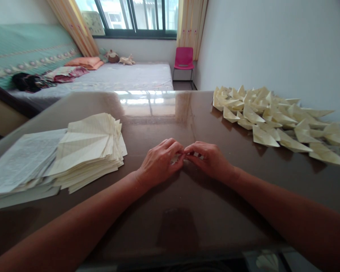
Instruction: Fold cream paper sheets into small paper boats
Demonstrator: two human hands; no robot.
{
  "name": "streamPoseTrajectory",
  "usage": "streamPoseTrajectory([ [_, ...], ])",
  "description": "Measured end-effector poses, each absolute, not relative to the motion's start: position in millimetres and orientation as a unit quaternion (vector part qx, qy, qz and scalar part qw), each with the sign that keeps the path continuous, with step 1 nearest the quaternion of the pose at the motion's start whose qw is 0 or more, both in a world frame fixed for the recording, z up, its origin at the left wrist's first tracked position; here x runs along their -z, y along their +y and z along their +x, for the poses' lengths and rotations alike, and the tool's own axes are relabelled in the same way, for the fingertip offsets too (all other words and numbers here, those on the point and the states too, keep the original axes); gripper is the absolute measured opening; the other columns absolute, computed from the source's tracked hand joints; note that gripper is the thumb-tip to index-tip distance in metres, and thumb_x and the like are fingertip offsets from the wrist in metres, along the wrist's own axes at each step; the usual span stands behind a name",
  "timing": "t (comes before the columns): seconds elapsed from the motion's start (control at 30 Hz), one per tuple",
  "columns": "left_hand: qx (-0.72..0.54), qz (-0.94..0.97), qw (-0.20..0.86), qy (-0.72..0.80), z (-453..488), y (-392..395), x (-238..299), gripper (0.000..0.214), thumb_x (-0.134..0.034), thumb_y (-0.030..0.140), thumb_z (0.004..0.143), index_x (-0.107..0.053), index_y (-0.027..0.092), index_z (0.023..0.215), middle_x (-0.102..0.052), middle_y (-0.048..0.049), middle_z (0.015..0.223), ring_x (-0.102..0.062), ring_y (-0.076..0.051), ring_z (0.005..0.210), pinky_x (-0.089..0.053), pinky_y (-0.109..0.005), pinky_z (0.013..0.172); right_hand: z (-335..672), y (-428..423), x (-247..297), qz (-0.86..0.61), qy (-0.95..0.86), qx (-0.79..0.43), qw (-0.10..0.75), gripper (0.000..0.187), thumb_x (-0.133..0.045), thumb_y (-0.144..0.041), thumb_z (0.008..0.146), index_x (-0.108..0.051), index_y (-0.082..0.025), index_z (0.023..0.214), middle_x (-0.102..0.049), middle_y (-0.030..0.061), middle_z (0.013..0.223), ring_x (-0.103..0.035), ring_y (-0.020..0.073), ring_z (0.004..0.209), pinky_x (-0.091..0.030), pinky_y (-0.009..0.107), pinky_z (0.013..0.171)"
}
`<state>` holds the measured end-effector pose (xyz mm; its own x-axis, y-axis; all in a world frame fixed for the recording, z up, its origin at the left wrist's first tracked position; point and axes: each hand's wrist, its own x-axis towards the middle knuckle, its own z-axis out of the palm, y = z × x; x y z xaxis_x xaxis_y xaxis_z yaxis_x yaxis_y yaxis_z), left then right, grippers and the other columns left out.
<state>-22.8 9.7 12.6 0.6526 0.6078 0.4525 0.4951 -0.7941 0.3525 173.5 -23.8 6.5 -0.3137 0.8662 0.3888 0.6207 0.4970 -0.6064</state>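
A glossy brown table (170,215) bears a stack of creased cream sheets (87,151) at left and a heap of folded paper shapes (274,117) at right. At its centre the left hand (158,163) and right hand (210,159) meet, fingertips pinched tight on a small paper piece (176,158); only pale slivers show between fingers, its shape hidden.

Glossy brown tabletop (170,226); matt cream paper stack (87,151); matt folded paper shapes (272,117).

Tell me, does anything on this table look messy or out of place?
Nothing spilled or damaged. The sheet stack at left is fanned askew; the folded paper shapes at right lie in a loose heap.
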Motion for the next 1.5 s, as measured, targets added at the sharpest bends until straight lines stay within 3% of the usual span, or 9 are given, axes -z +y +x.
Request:
streamPoseTrajectory([
  [0.37, -0.299, 0.900, 0.135, 0.288, -23, 13, -9, 0.003, -0.050, 0.019, 0.088, -0.049, 0.019, 0.085, -0.055, 0.0009, 0.084, -0.047, -0.007, 0.057, -0.042, -0.019, 0.058, 173, -24, -7, -0.477, -0.778, -0.193, 0.362, 0.016, -0.059, -0.035, 0.088, -0.069, -0.022, 0.088, -0.070, 0.0022, 0.084, -0.061, 0.0147, 0.073, -0.046, 0.025, 0.066],
  [0.6, -0.311, 0.887, 0.156, 0.304, -24, 15, -8, 0.005, -0.051, 0.018, 0.085, -0.047, 0.020, 0.083, -0.054, 0.0021, 0.081, -0.047, -0.007, 0.058, -0.042, -0.020, 0.058, 171, -24, -8, -0.494, -0.750, -0.236, 0.370, 0.014, -0.062, -0.032, 0.084, -0.070, -0.021, 0.085, -0.068, -0.0009, 0.072, -0.055, 0.0105, 0.058, -0.043, 0.022, 0.056],
  [1.0, -0.314, 0.880, 0.172, 0.311, -23, 21, -1, 0.004, -0.048, 0.020, 0.089, -0.045, 0.020, 0.086, -0.053, 0.0019, 0.082, -0.051, -0.009, 0.064, -0.044, -0.020, 0.062, 172, -22, -12, -0.499, -0.721, -0.294, 0.379, 0.017, -0.060, -0.031, 0.085, -0.070, -0.017, 0.084, -0.065, -0.0010, 0.064, -0.054, 0.0105, 0.055, -0.042, 0.022, 0.055],
  [1.5, -0.331, 0.857, 0.185, 0.349, -22, 24, -1, 0.006, -0.047, 0.026, 0.090, -0.047, 0.020, 0.088, -0.056, -0.0003, 0.084, -0.054, -0.011, 0.069, -0.043, -0.022, 0.061, 173, -18, -11, -0.497, -0.696, -0.310, 0.417, 0.016, -0.062, -0.030, 0.084, -0.070, -0.017, 0.085, -0.068, 0.0006, 0.074, -0.054, 0.0112, 0.063, -0.042, 0.022, 0.058],
])
